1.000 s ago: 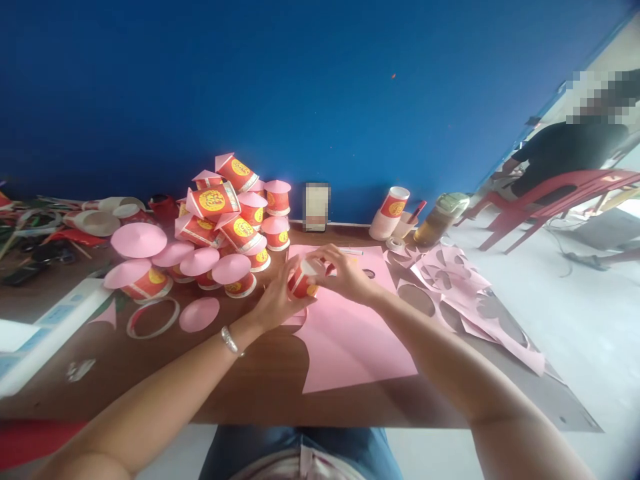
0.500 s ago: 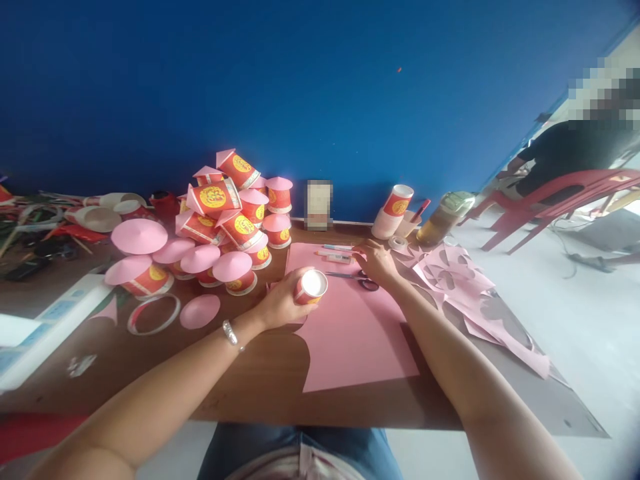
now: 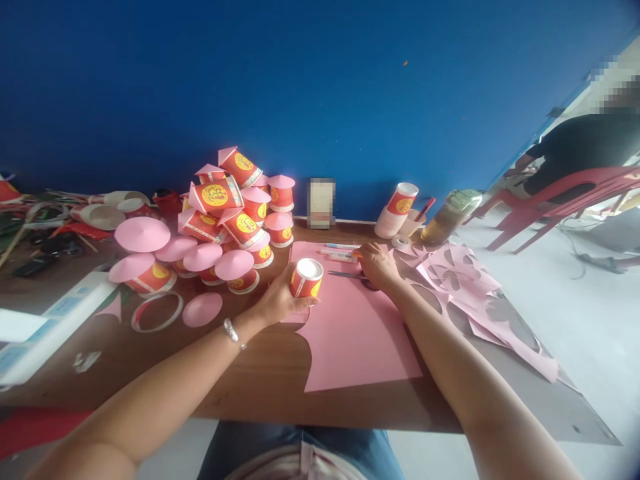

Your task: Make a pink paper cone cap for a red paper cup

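My left hand (image 3: 280, 297) is wrapped round a red paper cup (image 3: 306, 280) with a yellow emblem, its white round end tilted up towards me. The cup is held above the left edge of a pink paper sheet (image 3: 360, 340). At the sheet's far side, my right hand (image 3: 379, 265) has its fingers curled down at the right ends of several pens (image 3: 340, 253). What lies under those fingers is hidden. Scissors (image 3: 343, 274) rest beside the pens, their dark handles partly covered by my right hand.
Red cups with pink paper cones (image 3: 215, 195) are piled at the left. Nearby lie a tape roll (image 3: 157, 312) and a pink cone (image 3: 203, 310). At the right are stacked cups (image 3: 397, 208), a bottle (image 3: 450, 217) and pink scraps (image 3: 460, 280). A person sits on a red chair (image 3: 560, 200).
My left hand has tilted the cup so more of its red side shows, and moved it slightly left. My right hand has shifted a little and now covers more of the scissors' handles.
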A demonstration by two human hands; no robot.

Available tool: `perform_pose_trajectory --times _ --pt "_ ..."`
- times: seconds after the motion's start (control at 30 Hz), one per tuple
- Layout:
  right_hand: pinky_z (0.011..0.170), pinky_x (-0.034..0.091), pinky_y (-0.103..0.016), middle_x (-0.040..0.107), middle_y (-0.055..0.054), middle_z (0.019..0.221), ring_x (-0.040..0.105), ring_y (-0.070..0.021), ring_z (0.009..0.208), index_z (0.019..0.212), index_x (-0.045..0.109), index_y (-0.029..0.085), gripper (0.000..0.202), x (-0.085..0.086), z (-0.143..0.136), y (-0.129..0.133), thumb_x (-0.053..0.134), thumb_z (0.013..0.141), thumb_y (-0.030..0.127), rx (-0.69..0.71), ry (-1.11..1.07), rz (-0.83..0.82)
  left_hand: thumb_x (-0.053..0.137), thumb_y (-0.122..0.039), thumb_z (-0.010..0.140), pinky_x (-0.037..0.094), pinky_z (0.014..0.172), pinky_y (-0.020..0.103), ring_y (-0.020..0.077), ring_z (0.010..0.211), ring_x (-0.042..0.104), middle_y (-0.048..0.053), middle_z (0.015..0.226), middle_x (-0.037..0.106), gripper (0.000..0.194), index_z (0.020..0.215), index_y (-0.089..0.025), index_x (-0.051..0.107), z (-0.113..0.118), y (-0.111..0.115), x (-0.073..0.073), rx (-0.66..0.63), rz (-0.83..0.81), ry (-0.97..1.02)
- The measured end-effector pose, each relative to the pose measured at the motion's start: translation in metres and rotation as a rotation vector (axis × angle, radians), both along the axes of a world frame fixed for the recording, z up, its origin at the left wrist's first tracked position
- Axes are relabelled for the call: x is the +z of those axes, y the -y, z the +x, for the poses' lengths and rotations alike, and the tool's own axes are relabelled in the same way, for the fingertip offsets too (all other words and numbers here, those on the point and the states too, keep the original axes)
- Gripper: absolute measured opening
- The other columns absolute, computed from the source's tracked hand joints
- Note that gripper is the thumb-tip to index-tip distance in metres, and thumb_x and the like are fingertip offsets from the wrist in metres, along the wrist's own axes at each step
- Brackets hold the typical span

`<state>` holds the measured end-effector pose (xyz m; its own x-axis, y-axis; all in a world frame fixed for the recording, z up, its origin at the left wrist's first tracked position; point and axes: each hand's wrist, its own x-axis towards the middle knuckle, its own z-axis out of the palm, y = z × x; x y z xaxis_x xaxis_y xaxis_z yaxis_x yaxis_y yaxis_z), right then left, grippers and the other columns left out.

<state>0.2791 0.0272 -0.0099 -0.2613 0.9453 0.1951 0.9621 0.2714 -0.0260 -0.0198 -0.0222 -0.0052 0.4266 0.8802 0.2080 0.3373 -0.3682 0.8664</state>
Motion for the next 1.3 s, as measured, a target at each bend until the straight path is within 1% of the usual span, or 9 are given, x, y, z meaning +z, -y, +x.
perform_pose_trajectory --times 0.2,0.37,0.43,0.53,0.67,0.8,1.07,1.17,1.3 --pt "0.093 0.051 -0.035 0.07 -0.013 0.113 0.062 -0.0277 0.112 0.116 0.076 0.019 0.034 -0.002 0.0 0.001 0.047 0.099 0.014 -0.013 0.002 0.025 0.083 -0.052 0.076 0.055 0.091 0.041 0.0267 0.102 0.067 0.009 0.112 0.069 0.062 0.119 -0.018 0.054 -0.002 0.0 0.002 0.023 -0.008 0.017" --pt "0.093 0.054 -0.038 0.068 -0.016 0.124 0.063 -0.0297 0.115 0.131 0.069 0.017 0.041 -0.005 0.002 0.005 0.039 0.104 0.018 -0.041 -0.079 0.114 0.079 -0.057 0.079 0.054 0.093 0.044 0.0287 0.105 0.066 0.009 0.114 0.068 0.063 0.121 -0.018 0.054 -0.003 0.0 0.0 -0.016 0.01 -0.015" --pt "0.094 0.055 -0.04 0.068 -0.016 0.125 0.064 -0.0298 0.115 0.13 0.07 0.018 0.041 -0.006 0.003 0.004 0.038 0.104 0.021 -0.053 -0.205 0.186 0.073 -0.061 0.084 0.053 0.096 0.047 0.0307 0.107 0.066 0.012 0.117 0.068 0.062 0.124 -0.018 0.053 -0.003 0.0 -0.001 -0.045 0.016 -0.049" --pt "0.09 0.058 -0.042 0.071 -0.014 0.114 0.069 -0.028 0.102 0.116 0.075 0.02 0.034 -0.007 0.003 0.001 0.046 0.102 0.031 -0.039 -0.632 0.234 0.062 -0.066 0.09 0.05 0.102 0.051 0.0342 0.116 0.064 0.015 0.125 0.067 0.061 0.13 -0.02 0.054 -0.003 0.0 -0.003 -0.126 0.055 -0.09" --pt "0.066 0.059 -0.034 0.072 -0.008 0.093 0.072 -0.0212 0.073 0.114 0.075 0.018 0.036 0.0 -0.008 0.01 0.053 0.098 0.043 -0.013 -0.906 0.093 0.042 -0.061 0.103 0.04 0.119 0.048 0.0328 0.139 0.053 0.014 0.145 0.059 0.055 0.14 -0.022 0.054 -0.006 0.001 -0.004 -0.166 0.063 -0.024" --pt "0.066 0.059 -0.031 0.072 -0.005 0.086 0.071 -0.0187 0.072 0.111 0.077 0.021 0.034 0.014 -0.032 0.029 0.062 0.094 0.047 0.044 -1.112 -0.148 0.037 -0.056 0.106 0.043 0.116 0.044 0.0285 0.136 0.056 0.014 0.143 0.062 0.052 0.14 -0.021 0.054 -0.008 0.0 -0.002 -0.032 0.055 0.156" --pt "0.068 0.058 -0.035 0.07 -0.004 0.077 0.067 -0.0178 0.067 0.099 0.078 0.019 0.041 0.011 -0.053 0.038 0.065 0.092 0.056 0.172 -1.127 -0.321 0.067 -0.053 0.094 0.054 0.075 0.027 0.0161 0.086 0.067 0.006 0.106 0.074 0.046 0.125 -0.019 0.066 -0.01 -0.009 -0.003 0.21 -0.01 0.317" --pt "0.067 0.057 -0.033 0.069 -0.004 0.078 0.066 -0.0177 0.069 0.1 0.078 0.019 0.039 0.007 -0.05 0.037 0.061 0.096 0.054 0.202 -1.09 -0.319 0.067 -0.052 0.093 0.055 0.076 0.027 0.0171 0.086 0.069 0.006 0.101 0.077 0.039 0.109 -0.018 0.074 -0.01 -0.009 -0.003 0.221 -0.042 0.332" --pt "0.067 0.056 -0.033 0.072 -0.008 0.092 0.067 -0.0204 0.08 0.099 0.079 0.022 0.033 0.0 -0.052 0.037 0.063 0.096 0.051 0.304 -0.961 -0.221 0.071 -0.052 0.09 0.058 0.083 0.031 0.0209 0.094 0.073 0.008 0.106 0.079 0.04 0.109 -0.016 0.075 -0.006 -0.009 -0.002 0.194 -0.14 0.375"
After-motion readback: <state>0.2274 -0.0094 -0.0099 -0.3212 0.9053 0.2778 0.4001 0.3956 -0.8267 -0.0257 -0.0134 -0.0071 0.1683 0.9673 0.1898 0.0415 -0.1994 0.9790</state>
